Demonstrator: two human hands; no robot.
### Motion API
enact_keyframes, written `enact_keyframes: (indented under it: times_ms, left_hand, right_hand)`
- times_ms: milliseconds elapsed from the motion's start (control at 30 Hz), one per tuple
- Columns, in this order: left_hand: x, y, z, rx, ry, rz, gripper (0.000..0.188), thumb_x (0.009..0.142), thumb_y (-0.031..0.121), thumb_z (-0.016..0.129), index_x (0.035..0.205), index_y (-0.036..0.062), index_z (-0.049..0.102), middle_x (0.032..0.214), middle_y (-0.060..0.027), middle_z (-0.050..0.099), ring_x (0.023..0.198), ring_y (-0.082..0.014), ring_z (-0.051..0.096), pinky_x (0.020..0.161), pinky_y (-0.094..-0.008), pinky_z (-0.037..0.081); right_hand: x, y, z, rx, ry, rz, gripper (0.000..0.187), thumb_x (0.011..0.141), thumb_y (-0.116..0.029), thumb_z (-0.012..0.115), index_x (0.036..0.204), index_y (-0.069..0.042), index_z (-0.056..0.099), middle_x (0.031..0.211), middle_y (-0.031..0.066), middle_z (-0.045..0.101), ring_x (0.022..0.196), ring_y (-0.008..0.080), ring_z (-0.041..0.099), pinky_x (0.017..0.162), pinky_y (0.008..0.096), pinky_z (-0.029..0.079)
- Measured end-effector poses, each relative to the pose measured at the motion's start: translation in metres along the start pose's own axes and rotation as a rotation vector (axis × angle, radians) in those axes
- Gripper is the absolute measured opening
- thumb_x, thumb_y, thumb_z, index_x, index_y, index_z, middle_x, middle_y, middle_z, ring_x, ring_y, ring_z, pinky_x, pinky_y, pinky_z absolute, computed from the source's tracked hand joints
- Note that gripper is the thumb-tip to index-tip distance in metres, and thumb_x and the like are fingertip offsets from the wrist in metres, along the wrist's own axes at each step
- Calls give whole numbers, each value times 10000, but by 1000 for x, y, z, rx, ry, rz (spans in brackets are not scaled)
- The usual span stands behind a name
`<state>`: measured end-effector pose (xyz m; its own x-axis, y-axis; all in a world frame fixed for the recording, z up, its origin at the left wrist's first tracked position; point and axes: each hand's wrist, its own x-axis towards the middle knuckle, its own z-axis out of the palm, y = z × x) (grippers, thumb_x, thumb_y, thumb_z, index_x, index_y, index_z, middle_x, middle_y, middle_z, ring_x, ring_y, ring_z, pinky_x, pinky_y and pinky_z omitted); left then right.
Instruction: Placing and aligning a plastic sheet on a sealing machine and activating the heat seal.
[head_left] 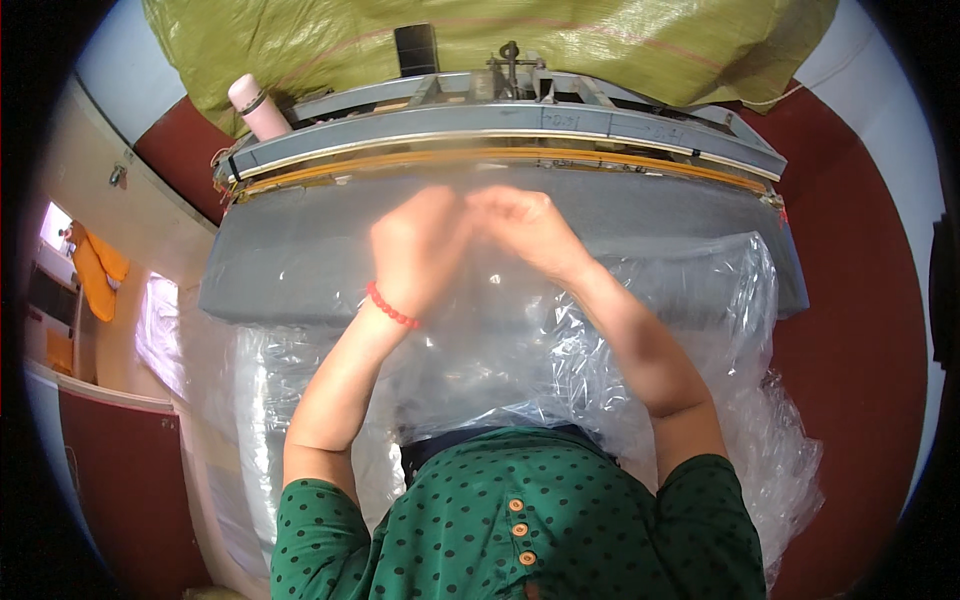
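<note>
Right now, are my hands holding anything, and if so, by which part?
It cannot be told: your left hand and right hand are close together near the clear, crinkled plastic film, but blur hides any grip.

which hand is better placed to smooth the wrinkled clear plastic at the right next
Likely the right hand: it is nearer the clear plastic on that side, while the left hand is farther across. Blur hides whether either holds anything.
</note>
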<state>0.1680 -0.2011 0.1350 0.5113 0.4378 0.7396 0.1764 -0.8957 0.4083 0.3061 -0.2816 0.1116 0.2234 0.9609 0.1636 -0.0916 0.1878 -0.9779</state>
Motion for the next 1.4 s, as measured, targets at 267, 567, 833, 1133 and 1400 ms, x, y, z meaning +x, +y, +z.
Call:
enact_keyframes:
  times_ms: [267,567,833,1133,1400]
  left_hand:
    - [-48,-101,-91,-286,-923,-143,100,718,56,503,753,-5,574,609,-70,572,540,-114,527,513,-257,418]
    - [-76,-290,-337,750,-700,-960,191,608,137,609,732,-8,624,748,-201,614,697,-294,600,625,-365,472]
    - [-55,-312,-209,551,-70,-637,455,716,228,640,1076,0,482,1123,-169,501,1050,-306,461,893,-336,357]
    - [-114,-408,-195,832,-332,-973,634,769,627,379,1307,302,297,1384,-12,249,1267,-325,203,953,-610,154]
    - [5,-243,-34,11,-121,-826,272,821,250,540,989,42,592,949,-68,615,837,-152,571,718,-265,431]
  right_hand:
    - [15,63,-87,127,473,-46,205,808,-196,561,985,-100,524,830,-26,522,705,60,478,602,195,386]
    - [-147,58,-399,-1128,1140,-77,240,849,-249,503,921,-37,587,840,46,598,793,136,528,749,269,414]
    - [-262,21,-463,-1486,1384,519,360,872,-360,387,983,-53,536,937,190,577,863,373,536,732,431,412]
    - [-240,4,-430,-1619,1371,819,363,871,-339,355,1110,-102,491,988,168,579,920,354,542,740,445,424]
    - [-228,8,-419,-1750,1387,614,315,853,-335,376,902,-95,576,888,152,609,830,313,591,699,431,460]
